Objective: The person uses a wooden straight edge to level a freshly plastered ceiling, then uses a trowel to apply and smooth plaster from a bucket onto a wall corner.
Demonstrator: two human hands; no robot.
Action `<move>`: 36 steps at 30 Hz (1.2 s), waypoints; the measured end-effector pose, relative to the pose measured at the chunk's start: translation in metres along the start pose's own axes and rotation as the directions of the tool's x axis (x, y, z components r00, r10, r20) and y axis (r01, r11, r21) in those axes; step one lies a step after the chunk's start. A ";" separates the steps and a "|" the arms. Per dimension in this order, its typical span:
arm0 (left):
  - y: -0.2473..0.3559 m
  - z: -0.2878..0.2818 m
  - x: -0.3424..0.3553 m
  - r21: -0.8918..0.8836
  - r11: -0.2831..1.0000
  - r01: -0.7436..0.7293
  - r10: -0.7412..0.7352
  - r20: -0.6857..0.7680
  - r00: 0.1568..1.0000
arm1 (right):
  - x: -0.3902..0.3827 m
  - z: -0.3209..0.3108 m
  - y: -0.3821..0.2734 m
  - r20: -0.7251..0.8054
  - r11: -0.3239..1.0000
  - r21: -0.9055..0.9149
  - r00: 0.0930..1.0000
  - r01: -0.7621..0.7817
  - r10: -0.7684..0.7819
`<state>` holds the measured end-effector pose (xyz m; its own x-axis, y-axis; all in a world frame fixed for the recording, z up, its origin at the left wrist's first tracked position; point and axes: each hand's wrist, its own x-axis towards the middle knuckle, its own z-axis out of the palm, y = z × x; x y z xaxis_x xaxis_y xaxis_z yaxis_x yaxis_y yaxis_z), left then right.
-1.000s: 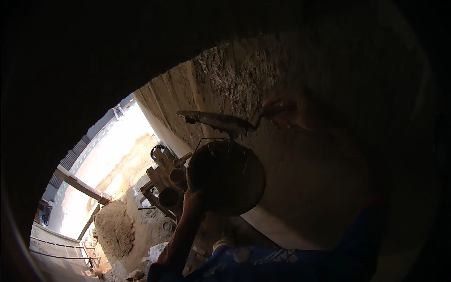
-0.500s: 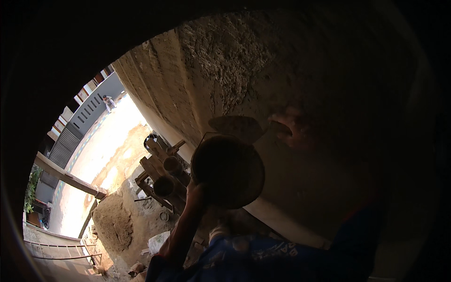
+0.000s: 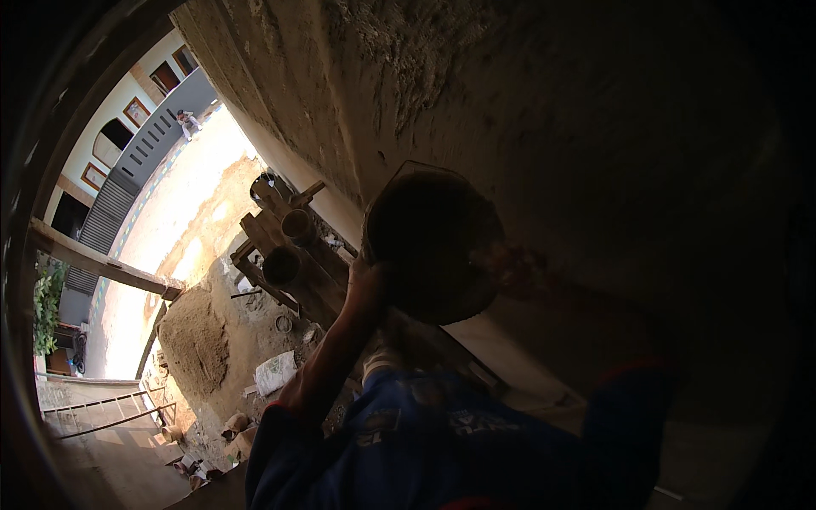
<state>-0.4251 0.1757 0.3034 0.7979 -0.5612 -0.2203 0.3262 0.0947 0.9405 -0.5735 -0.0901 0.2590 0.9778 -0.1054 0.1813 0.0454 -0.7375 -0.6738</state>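
My left hand (image 3: 365, 287) is closed on the near-left rim of a dark round bucket (image 3: 429, 246), held up in front of my body. The bucket's mouth faces me, and its inside is too dark to make out any contents. My right hand (image 3: 525, 272), closed and dim in shadow, is at the bucket's right rim. It grips a trowel, whose blade is lost in the dark of the bucket. Close beyond stands a wall (image 3: 348, 110), with rough, wet-looking mortar (image 3: 416, 51) on its upper part.
Lower left of the bucket, a wooden trestle (image 3: 276, 217) carries several containers, including a round pot (image 3: 297, 227). A sand heap (image 3: 195, 340) and a white sack (image 3: 274, 374) lie on the ground below. Far off, a person (image 3: 188, 124) is by a grey fence (image 3: 161, 127).
My right hand has brought the trowel from the wall to the bucket, and its blade no longer shows. The bucket sits higher and farther right in view. The whole view has shifted.
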 end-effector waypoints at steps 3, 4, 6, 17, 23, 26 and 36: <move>0.000 0.001 -0.001 -0.030 1.000 -0.003 0.003 -0.026 1.000 | 0.003 -0.016 -0.037 0.039 0.968 -0.248 0.999 0.035 -0.026; 0.003 -0.005 -0.005 -0.038 0.999 0.018 -0.019 -0.030 0.999 | 0.012 -0.022 -0.054 0.044 0.950 -0.306 0.998 0.060 -0.049; 0.000 -0.011 -0.004 -0.064 0.997 0.036 -0.037 -0.001 0.999 | 0.017 -0.039 -0.080 0.038 0.926 -0.372 0.998 0.068 -0.058; 0.005 -0.031 0.001 -0.175 0.984 -0.040 0.029 -0.065 0.997 | 0.080 -0.139 -0.129 -0.026 0.945 -0.323 0.999 -0.052 0.046; 0.006 -0.045 -0.001 -0.100 0.995 -0.021 0.001 -0.193 0.981 | 0.116 -0.254 -0.119 -0.543 0.776 -0.594 0.818 -0.213 -0.191; 0.007 -0.048 -0.008 -0.055 0.998 0.034 -0.044 -0.190 0.981 | 0.087 -0.235 -0.137 -0.487 0.850 -0.502 0.864 -0.156 -0.129; -0.018 0.003 -0.020 -0.117 0.992 0.040 -0.045 -0.037 0.998 | 0.013 -0.050 -0.088 0.137 0.142 -0.977 0.979 0.158 -0.150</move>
<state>-0.4482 0.1829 0.2913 0.8006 -0.5341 -0.2718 0.4152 0.1673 0.8942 -0.5745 -0.0603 0.3566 0.9786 0.0986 0.1805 -0.0389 -0.7729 0.6333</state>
